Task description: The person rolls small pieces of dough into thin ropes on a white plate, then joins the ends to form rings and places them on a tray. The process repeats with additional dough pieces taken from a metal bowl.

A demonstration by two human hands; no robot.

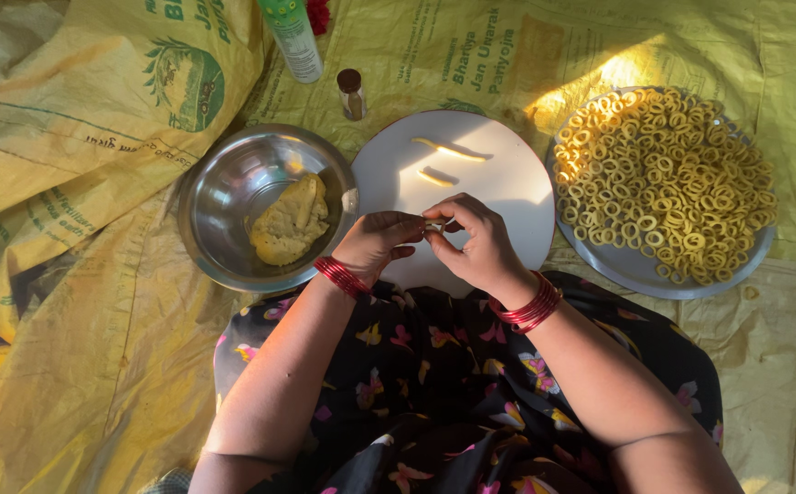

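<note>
Pale yellow dough (290, 220) in a silvery steel bowl (224, 197); golden-yellow dough rings (663, 178) heaped on a grey plate (635, 270); two yellow dough strips (448, 149) on a white round board (498, 192); red bangles (530, 306) at both wrists; black dress (443, 384) patterned with pink and yellow butterflies; yellow sacking (78, 137) printed in green; brown-capped small bottle (352, 93)

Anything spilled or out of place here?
One dough ring lies on the yellow sheet, just off the full ring plate. Otherwise tidy: both hands pinch a dough piece over the white board.
</note>
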